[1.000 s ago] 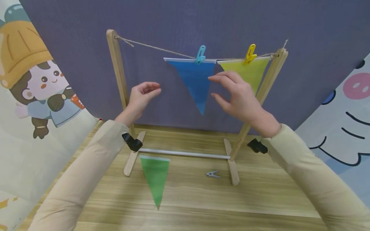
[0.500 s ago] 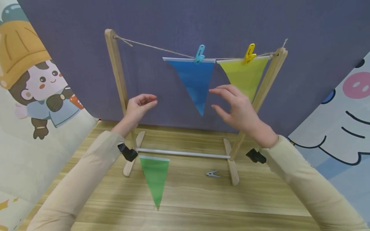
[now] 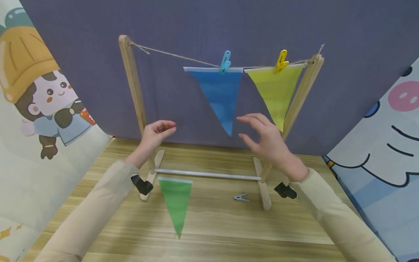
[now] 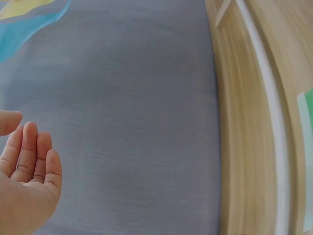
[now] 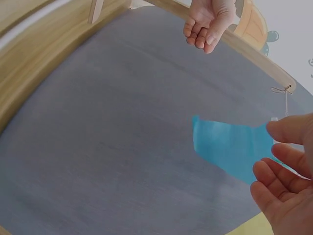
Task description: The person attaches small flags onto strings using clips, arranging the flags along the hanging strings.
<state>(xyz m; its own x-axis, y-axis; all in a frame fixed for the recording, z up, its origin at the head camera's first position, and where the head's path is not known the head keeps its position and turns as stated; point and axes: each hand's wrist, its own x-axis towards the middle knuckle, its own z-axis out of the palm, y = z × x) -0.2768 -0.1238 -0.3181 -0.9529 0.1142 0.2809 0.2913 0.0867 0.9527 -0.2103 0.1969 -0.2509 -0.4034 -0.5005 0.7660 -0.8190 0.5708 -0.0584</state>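
Note:
On a twine line [image 3: 183, 57] hang a blue pennant [image 3: 219, 91], under a light-blue clothespin [image 3: 225, 62], and a yellow pennant [image 3: 276, 87], under a yellow clothespin [image 3: 281, 61]. My right hand [image 3: 266, 140] is in the air below and in front of the yellow pennant, near the blue tip, fingers loosely bent, holding nothing. My left hand [image 3: 155, 136] hovers beside the left post, relaxed and holding nothing. A green pennant [image 3: 176, 203] with a white top band lies flat on the table, and a grey clothespin [image 3: 241, 197] lies to its right.
The line runs between a left wooden post [image 3: 132, 76] and a right wooden post [image 3: 302, 92]. A white rod [image 3: 209, 174] joins their feet low down. Behind stands a dark grey-blue panel [image 3: 196, 22]; the wooden table [image 3: 229, 233] spreads in front.
Both hands have moved down, away from the line, still holding nothing. More of the yellow pennant shows now. The pennants and clothespins stay in their places.

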